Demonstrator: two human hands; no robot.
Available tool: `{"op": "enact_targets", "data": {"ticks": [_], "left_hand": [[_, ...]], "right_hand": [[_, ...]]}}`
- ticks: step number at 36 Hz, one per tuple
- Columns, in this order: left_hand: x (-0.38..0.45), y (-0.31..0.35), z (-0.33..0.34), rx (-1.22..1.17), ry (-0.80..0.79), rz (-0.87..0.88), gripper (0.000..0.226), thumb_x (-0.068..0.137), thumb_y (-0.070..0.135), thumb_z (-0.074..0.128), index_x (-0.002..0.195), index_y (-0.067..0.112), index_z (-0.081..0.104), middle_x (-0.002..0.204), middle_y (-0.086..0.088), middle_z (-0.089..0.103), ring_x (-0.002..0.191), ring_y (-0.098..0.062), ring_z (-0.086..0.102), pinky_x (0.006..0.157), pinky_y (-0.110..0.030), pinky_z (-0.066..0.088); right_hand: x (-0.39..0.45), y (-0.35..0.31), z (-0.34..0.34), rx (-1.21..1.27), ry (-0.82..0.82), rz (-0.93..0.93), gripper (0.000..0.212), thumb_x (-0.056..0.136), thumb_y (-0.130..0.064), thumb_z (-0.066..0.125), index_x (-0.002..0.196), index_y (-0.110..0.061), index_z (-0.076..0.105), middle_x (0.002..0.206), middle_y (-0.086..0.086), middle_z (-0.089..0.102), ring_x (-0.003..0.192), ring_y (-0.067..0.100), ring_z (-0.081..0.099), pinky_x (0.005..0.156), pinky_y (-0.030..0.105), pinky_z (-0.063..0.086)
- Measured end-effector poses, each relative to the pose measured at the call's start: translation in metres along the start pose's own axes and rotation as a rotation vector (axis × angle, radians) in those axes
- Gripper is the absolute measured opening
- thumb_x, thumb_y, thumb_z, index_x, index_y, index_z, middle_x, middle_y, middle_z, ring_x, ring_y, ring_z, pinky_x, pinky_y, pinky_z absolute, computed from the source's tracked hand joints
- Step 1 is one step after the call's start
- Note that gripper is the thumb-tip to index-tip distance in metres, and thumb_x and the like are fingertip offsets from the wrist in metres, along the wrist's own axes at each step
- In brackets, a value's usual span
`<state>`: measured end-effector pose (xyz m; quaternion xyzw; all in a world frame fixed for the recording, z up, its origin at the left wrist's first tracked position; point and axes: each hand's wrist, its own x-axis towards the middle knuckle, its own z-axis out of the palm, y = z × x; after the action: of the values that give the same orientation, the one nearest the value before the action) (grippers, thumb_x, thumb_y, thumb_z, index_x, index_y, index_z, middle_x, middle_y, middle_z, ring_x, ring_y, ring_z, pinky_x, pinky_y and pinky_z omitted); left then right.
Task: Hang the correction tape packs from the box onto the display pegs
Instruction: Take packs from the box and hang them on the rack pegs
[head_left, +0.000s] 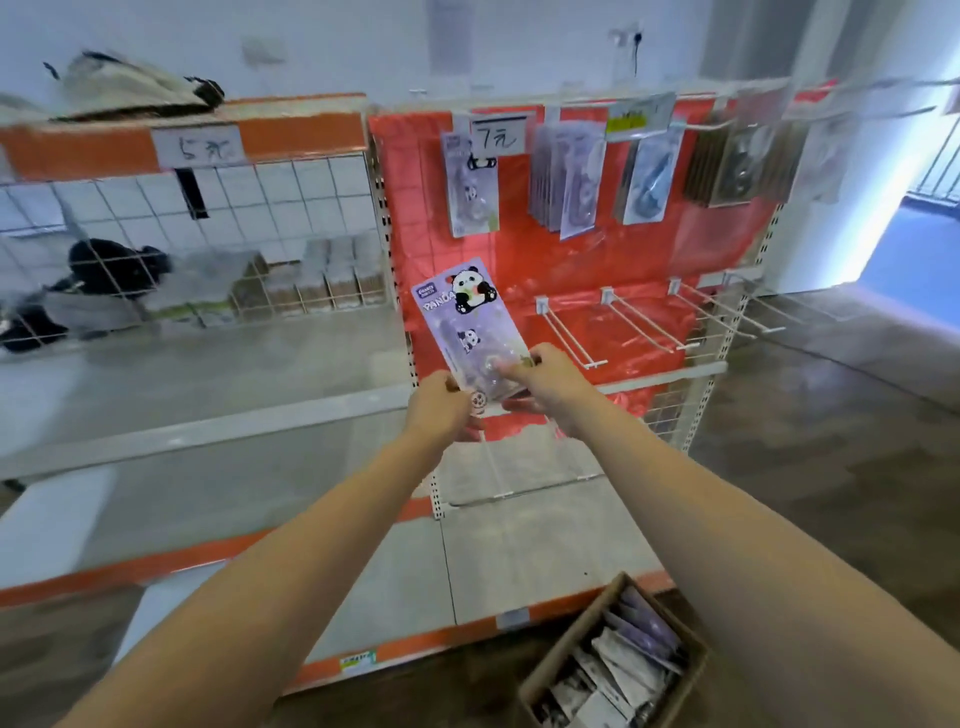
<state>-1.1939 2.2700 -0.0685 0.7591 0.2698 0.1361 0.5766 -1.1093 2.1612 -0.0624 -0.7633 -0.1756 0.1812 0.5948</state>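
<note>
The panda correction tape pack (464, 317) stands nearly upright before the red back panel (571, 249), long axis tilted slightly left, hang end uppermost and away from the grip. Both hands pinch its bottom edge: left hand (439, 402) at the left corner, right hand (545, 379) opposite. The empty pegs (571, 338) lie just right, nearer the right hand; the box (613, 670) sits below.

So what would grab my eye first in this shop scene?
Probably the panda pack, held up at centre by both the left hand and right hand before the bright red display panel. Next, the bare white pegs to its right, and the cardboard box of packs on the floor, bottom right.
</note>
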Motion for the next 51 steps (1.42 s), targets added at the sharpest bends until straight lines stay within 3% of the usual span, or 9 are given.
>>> {"op": "enact_targets", "data": {"ticks": [4, 7, 12, 17, 21, 28, 38, 42, 51], "left_hand": [[0.011, 0.020, -0.009, -0.032, -0.012, 0.013, 0.019, 0.090, -0.004, 0.044, 0.079, 0.012, 0.048, 0.074, -0.010, 0.058, 0.052, -0.019, 0.058, 0.048, -0.027, 0.047], [0.026, 0.036, -0.013, -0.073, -0.010, 0.042, 0.020, 0.092, -0.004, 0.042, 0.080, 0.010, 0.049, 0.072, -0.008, 0.057, 0.048, -0.016, 0.053, 0.041, -0.022, 0.041], [0.058, 0.060, -0.017, -0.085, -0.031, 0.104, 0.017, 0.094, -0.002, 0.043, 0.085, 0.010, 0.050, 0.075, -0.010, 0.058, 0.055, -0.018, 0.057, 0.044, -0.023, 0.046], [0.087, 0.076, -0.024, -0.112, -0.026, 0.113, 0.021, 0.094, -0.004, 0.043, 0.083, 0.012, 0.050, 0.078, -0.011, 0.060, 0.057, -0.018, 0.059, 0.047, -0.024, 0.051], [0.107, 0.087, -0.032, -0.114, -0.010, 0.123, 0.014, 0.095, -0.003, 0.043, 0.090, 0.007, 0.050, 0.078, -0.010, 0.059, 0.057, -0.018, 0.059, 0.051, -0.026, 0.050], [0.125, 0.103, -0.038, -0.094, -0.029, 0.119, 0.010, 0.097, -0.001, 0.044, 0.093, 0.007, 0.050, 0.078, -0.009, 0.059, 0.058, -0.017, 0.058, 0.046, -0.020, 0.050], [0.143, 0.118, -0.025, -0.105, -0.042, 0.124, 0.017, 0.095, -0.003, 0.045, 0.110, 0.003, 0.050, 0.084, -0.011, 0.060, 0.062, -0.019, 0.059, 0.059, -0.029, 0.052], [0.146, 0.122, -0.021, -0.110, -0.046, 0.140, 0.021, 0.095, -0.004, 0.045, 0.114, 0.001, 0.051, 0.084, -0.010, 0.061, 0.065, -0.020, 0.059, 0.058, -0.028, 0.050], [0.145, 0.128, -0.022, -0.143, -0.089, 0.198, 0.015, 0.097, 0.001, 0.044, 0.090, 0.007, 0.056, 0.076, -0.006, 0.061, 0.059, -0.015, 0.058, 0.049, -0.020, 0.050]], "right_hand": [[0.018, -0.021, -0.004, 0.151, 0.008, 0.001, 0.023, 0.090, -0.017, 0.066, 0.094, -0.008, 0.045, 0.094, 0.011, 0.050, 0.080, 0.023, 0.058, 0.064, 0.038, 0.059], [0.040, -0.031, -0.013, 0.254, 0.029, 0.031, 0.039, 0.091, -0.012, 0.065, 0.121, 0.004, 0.044, 0.108, 0.017, 0.051, 0.073, 0.020, 0.060, 0.047, 0.025, 0.053], [0.086, -0.043, -0.029, 0.201, 0.145, 0.027, 0.062, 0.080, -0.031, 0.075, 0.123, 0.005, 0.047, 0.123, 0.021, 0.056, 0.102, 0.034, 0.062, 0.069, 0.042, 0.060], [0.116, -0.074, -0.034, 0.249, 0.143, -0.020, 0.048, 0.090, -0.016, 0.066, 0.125, 0.007, 0.042, 0.124, 0.020, 0.053, 0.095, 0.030, 0.060, 0.054, 0.029, 0.055], [0.135, -0.077, -0.032, 0.220, 0.125, -0.038, 0.059, 0.083, -0.030, 0.072, 0.121, 0.005, 0.042, 0.122, 0.021, 0.054, 0.109, 0.036, 0.060, 0.080, 0.046, 0.057], [0.135, -0.059, -0.035, 0.283, 0.082, -0.083, 0.020, 0.095, -0.012, 0.058, 0.097, -0.006, 0.039, 0.104, 0.009, 0.049, 0.096, 0.022, 0.059, 0.070, 0.029, 0.059], [0.135, -0.070, -0.038, 0.397, -0.005, -0.122, 0.014, 0.095, -0.010, 0.055, 0.097, -0.005, 0.042, 0.106, 0.013, 0.055, 0.085, 0.018, 0.064, 0.069, 0.028, 0.060], [0.141, -0.079, -0.039, 0.375, -0.004, -0.091, 0.043, 0.093, -0.017, 0.061, 0.123, 0.008, 0.043, 0.129, 0.023, 0.055, 0.095, 0.023, 0.065, 0.074, 0.030, 0.059], [0.139, -0.074, -0.032, 0.583, -0.037, -0.099, 0.027, 0.094, -0.007, 0.057, 0.116, 0.004, 0.047, 0.095, 0.013, 0.062, 0.074, 0.017, 0.066, 0.069, 0.028, 0.060]]}}
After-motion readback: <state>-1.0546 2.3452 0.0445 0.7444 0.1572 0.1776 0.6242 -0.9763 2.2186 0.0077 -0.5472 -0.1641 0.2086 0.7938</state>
